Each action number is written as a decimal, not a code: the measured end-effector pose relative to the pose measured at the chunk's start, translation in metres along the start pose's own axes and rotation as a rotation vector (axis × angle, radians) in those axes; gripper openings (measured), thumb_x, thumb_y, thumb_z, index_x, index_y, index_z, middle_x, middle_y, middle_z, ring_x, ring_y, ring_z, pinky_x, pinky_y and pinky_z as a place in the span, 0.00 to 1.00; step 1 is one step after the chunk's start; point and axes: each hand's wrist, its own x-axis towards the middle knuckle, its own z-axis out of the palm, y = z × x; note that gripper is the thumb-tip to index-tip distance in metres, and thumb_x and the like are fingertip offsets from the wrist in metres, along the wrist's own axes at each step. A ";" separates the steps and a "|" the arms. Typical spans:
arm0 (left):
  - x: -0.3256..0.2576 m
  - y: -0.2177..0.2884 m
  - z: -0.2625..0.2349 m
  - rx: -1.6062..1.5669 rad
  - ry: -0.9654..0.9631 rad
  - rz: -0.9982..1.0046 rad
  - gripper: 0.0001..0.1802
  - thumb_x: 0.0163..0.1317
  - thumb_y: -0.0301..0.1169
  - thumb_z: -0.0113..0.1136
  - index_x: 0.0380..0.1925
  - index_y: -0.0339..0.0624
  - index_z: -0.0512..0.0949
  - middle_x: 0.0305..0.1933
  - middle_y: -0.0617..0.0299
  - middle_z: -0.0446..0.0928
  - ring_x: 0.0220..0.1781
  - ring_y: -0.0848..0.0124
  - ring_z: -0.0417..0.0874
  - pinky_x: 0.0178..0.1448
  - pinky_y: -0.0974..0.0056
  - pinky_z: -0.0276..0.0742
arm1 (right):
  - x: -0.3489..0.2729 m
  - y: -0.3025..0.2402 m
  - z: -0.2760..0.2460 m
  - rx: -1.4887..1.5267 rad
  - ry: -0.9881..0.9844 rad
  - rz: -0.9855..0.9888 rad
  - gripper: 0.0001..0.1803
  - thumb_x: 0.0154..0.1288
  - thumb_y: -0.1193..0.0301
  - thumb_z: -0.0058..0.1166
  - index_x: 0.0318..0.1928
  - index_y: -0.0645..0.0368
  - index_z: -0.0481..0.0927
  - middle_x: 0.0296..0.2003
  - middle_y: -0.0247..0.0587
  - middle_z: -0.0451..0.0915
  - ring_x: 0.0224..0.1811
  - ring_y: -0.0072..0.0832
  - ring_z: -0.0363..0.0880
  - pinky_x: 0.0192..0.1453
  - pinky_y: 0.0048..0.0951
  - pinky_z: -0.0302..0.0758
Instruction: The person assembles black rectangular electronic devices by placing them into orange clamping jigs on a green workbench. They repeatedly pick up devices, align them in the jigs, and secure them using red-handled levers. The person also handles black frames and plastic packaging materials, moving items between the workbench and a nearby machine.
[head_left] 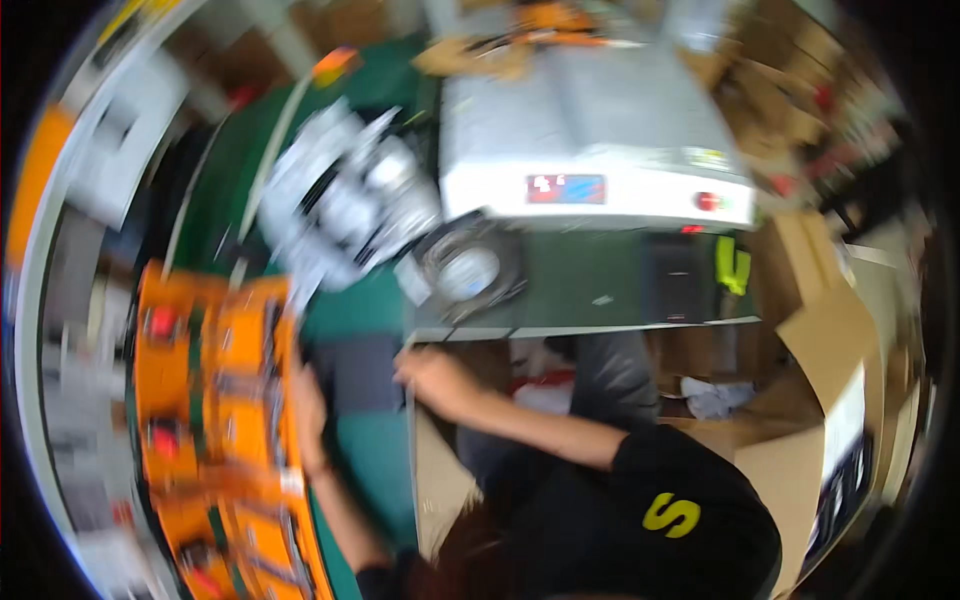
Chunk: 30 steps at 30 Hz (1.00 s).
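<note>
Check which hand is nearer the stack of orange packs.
Left. The left hand rests against the right edge of the orange packs. The right hand is further right, at the green table edge, apart from them.

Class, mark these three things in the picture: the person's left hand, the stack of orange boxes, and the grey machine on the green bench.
left hand (308,405), head view, back of the hand.
orange boxes (215,370), head view, top box's face.
grey machine (590,130), head view, its top panel.
</note>
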 end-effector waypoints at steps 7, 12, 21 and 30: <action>0.022 -0.008 0.023 -0.009 0.122 -0.084 0.36 0.72 0.50 0.30 0.71 0.37 0.45 0.73 0.44 0.50 0.74 0.53 0.51 0.76 0.50 0.43 | 0.002 0.017 0.046 -0.007 -0.015 0.062 0.17 0.62 0.57 0.53 0.40 0.57 0.74 0.21 0.50 0.77 0.24 0.45 0.80 0.24 0.43 0.75; 0.055 0.066 0.097 0.211 0.198 0.048 0.35 0.71 0.48 0.32 0.69 0.35 0.47 0.71 0.44 0.53 0.72 0.53 0.55 0.74 0.50 0.47 | 0.016 0.032 0.092 -0.098 0.163 -0.088 0.18 0.66 0.51 0.49 0.31 0.52 0.70 0.19 0.43 0.71 0.22 0.36 0.72 0.22 0.38 0.67; 0.065 0.130 0.174 0.177 0.170 0.339 0.31 0.71 0.44 0.35 0.66 0.32 0.52 0.66 0.43 0.59 0.67 0.54 0.61 0.71 0.51 0.52 | 0.008 0.030 0.063 -0.054 0.235 -0.189 0.19 0.67 0.52 0.47 0.32 0.56 0.71 0.18 0.43 0.72 0.22 0.40 0.75 0.22 0.41 0.70; 0.028 0.183 0.246 -0.085 -0.050 0.571 0.28 0.70 0.40 0.38 0.63 0.29 0.57 0.61 0.42 0.66 0.63 0.54 0.67 0.68 0.52 0.58 | -0.227 -0.010 -0.344 -0.769 0.650 -0.103 0.07 0.62 0.70 0.51 0.40 0.52 0.79 0.38 0.37 0.80 0.39 0.35 0.80 0.39 0.32 0.77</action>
